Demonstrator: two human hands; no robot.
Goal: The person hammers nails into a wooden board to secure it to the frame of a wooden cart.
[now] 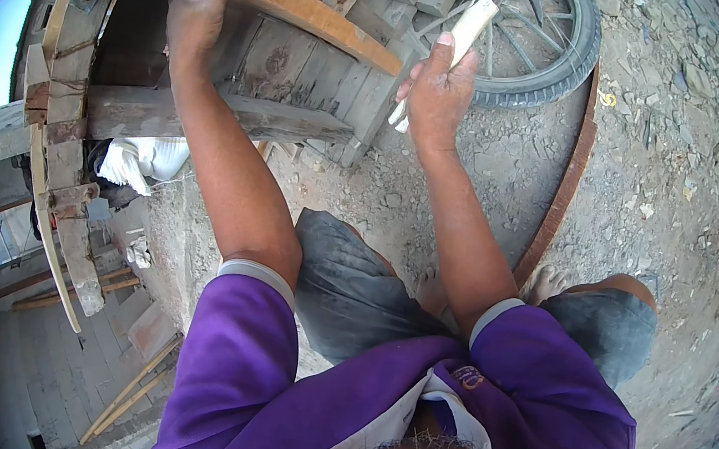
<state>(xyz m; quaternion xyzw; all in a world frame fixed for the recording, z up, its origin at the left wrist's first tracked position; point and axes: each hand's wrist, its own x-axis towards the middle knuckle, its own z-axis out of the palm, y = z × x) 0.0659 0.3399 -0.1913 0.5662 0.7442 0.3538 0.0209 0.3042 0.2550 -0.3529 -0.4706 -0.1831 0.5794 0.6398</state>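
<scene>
My left hand (194, 25) grips a freshly cut orange-brown wooden board (306, 13) near its left part. The thumb lies on the board's face and the other fingers are mostly hidden behind it. The board slants down to the right across an old grey timber frame (264, 119). To the right of the board's end, my right hand (440, 98) is closed round a hammer (472, 22) with a pale, whitish handle. Its dark metal head points away from me, over a spoked wheel, and is partly lost against it. The handle's lower end shows below my fingers.
The spoked wheel (541, 43) with a black tyre lies at the far right of the frame. A long reddish-brown strip (556, 197) runs over the rubble-strewn ground (658, 193). White cloth (143, 159) hangs under the frame, and thin wooden sticks (129, 390) lie lower left.
</scene>
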